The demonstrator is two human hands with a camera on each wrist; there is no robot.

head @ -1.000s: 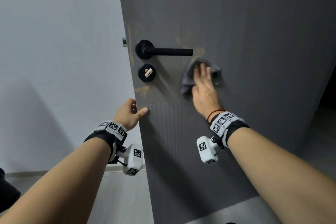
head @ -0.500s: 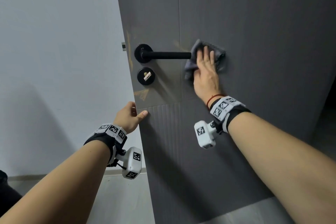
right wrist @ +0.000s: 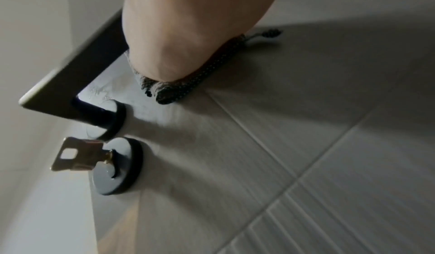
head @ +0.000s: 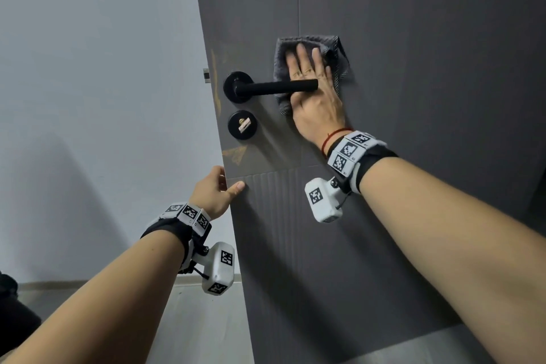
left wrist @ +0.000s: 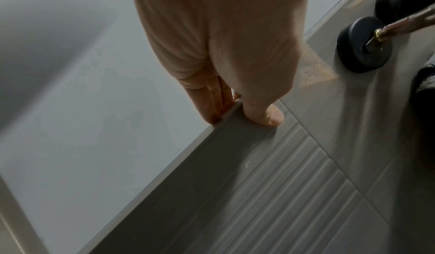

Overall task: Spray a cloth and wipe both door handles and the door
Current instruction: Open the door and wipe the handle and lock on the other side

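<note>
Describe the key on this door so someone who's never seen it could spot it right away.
Start at the dark grey door and find the black lever handle near its left edge. Directly below the handle's round base sits a second, smaller black disc, the lock. The key sticks out of that disc: a small metal piece with a brass neck, the only shiny thing among the black fittings.

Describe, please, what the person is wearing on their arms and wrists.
Both forearms are bare, with no sleeves. Each wrist carries a black strap topped by white blocks printed with black square codes, and a white camera pod with the same codes hangs below it: left band, right band. A thin red string circles the right wrist.
</note>
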